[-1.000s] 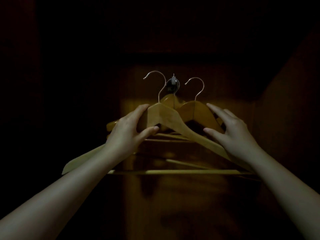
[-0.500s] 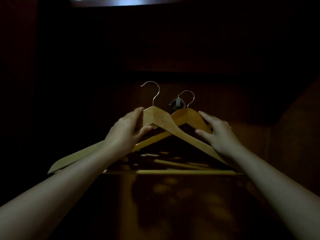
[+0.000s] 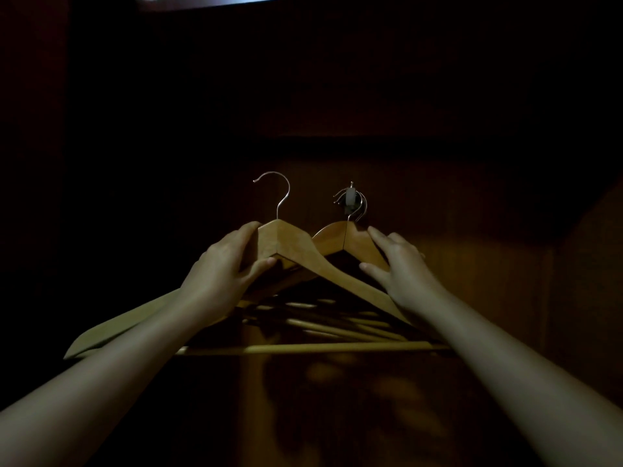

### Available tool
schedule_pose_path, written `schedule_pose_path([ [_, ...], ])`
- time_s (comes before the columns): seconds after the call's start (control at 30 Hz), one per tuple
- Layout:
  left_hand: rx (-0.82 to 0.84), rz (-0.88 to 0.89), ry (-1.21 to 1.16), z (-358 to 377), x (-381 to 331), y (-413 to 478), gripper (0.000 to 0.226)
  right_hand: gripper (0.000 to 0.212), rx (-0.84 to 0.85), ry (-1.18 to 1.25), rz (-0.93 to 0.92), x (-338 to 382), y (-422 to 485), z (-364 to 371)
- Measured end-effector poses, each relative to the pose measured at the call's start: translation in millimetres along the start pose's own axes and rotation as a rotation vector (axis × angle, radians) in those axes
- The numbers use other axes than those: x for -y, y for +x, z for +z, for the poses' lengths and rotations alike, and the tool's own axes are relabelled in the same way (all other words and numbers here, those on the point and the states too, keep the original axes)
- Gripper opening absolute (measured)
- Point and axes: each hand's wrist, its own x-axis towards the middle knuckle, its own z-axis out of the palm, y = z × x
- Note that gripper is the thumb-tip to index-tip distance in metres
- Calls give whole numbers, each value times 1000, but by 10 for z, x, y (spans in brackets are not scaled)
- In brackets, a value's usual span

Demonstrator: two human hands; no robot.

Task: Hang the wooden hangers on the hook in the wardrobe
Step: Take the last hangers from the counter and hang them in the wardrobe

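Evidently I am partway through: several wire loops sit bunched on the wall hook (image 3: pixel 351 199) at the back of the wardrobe (image 3: pixel 488 271), though the dark keeps me from counting them. My right hand (image 3: pixel 401 271) holds the front hung hanger (image 3: pixel 333 239) by its right shoulder, thumb under, fingers over the top. My left hand (image 3: pixel 222 278) grips the free hanger (image 3: pixel 286 246) just left of its peak, fingers curled over, thumb beneath. Its wire hook (image 3: pixel 281 192) stands in open air to the left of the wall hook, not yet caught. I judge this one is left to hang.
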Motion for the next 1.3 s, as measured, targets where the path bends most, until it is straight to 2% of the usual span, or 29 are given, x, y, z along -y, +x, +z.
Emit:
schedule_pose_path([
  [0.23,15,-13,-20,34,31,-88,62,66,-86,-356,-103,-5,-50,-30],
  [0.47,101,18,-17,87,7,-243,63,70,-57,-148,-80,-90,-153,91],
  [0.57,104,62,32,79,-78,-237,65,64,-49,-86,-86,-71,-195,18],
  [0.73,55,193,76,43,-328,-144,65,59,-43,153,-233,106,-410,-252],
  [0.83,27,245,65,86,-512,2,64,70,24,68,-327,192,-511,-366],
  [0.93,2,283,53,173,-669,213,64,82,35,36,-309,185,-472,-415],
  [1.17,-22,270,109,345,-854,557,64,79,24,39,-211,-18,-196,-491],
  [1.3,-38,174,75,434,-755,532,61,78,55,26,-223,6,-107,-422],
])
